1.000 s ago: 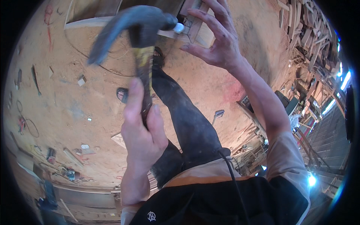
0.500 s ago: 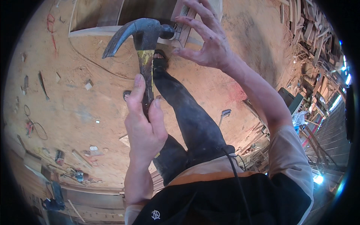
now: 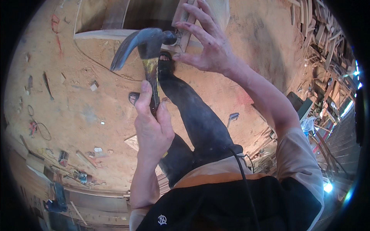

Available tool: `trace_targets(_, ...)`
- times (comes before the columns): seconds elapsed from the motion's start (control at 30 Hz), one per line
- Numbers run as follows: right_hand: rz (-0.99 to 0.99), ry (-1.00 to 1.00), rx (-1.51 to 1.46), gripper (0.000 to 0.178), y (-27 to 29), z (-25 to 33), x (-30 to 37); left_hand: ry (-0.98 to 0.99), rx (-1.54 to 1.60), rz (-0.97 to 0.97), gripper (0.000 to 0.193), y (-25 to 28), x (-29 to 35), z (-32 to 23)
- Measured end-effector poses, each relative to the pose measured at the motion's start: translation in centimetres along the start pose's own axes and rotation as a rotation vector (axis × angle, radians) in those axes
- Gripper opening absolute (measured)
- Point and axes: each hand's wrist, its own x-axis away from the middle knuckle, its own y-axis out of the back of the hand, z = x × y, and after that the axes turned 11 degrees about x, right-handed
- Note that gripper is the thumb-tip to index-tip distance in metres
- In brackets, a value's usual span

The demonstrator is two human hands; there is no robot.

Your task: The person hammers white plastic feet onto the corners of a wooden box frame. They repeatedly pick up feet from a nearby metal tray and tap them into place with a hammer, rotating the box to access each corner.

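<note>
Two bare hands in view, one loaded. Left hand (image 3: 154,133): fingers closed round the lower handle of a claw hammer (image 3: 149,40), thumb laid along the handle. Hammer: in front of the body, head at the top, claw curving left, striking face turned right, just beside the wooden strip (image 3: 184,41) in the view; contact between face and wood cannot be told. Right hand (image 3: 214,48): open, fingers spread, thumb well apart from forefinger, tips near the same strip; touch unclear. Wooden panel (image 3: 144,17) adjoins at upper left, pale edge (image 3: 102,34) along its near side. Sandalled foot (image 3: 165,57) below the hammer head. Timber pile (image 3: 323,32) at far right, on brown floor (image 3: 104,127)
</note>
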Motion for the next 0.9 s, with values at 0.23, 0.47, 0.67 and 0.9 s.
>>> trace_targets(0.23,0.124,-0.065,-0.024,0.069,0.4,0.3,0.3,0.008,0.078,-0.096,0.058,-0.3,0.5,-0.1)
trace_targets(0.47,0.01,-0.026,-0.017,0.062,-0.3,0.6,0.5,0.013,0.109,-0.152,0.057,0.2,0.3,0.9)
trace_targets(0.67,0.026,-0.042,-0.028,0.063,-0.3,1.0,0.5,0.085,0.113,-0.081,0.054,0.9,-0.2,0.0)
trace_targets(0.9,-0.031,-0.014,0.105,0.062,-0.7,0.8,1.5,-0.101,0.029,-0.05,0.051,0.7,-0.5,1.8)
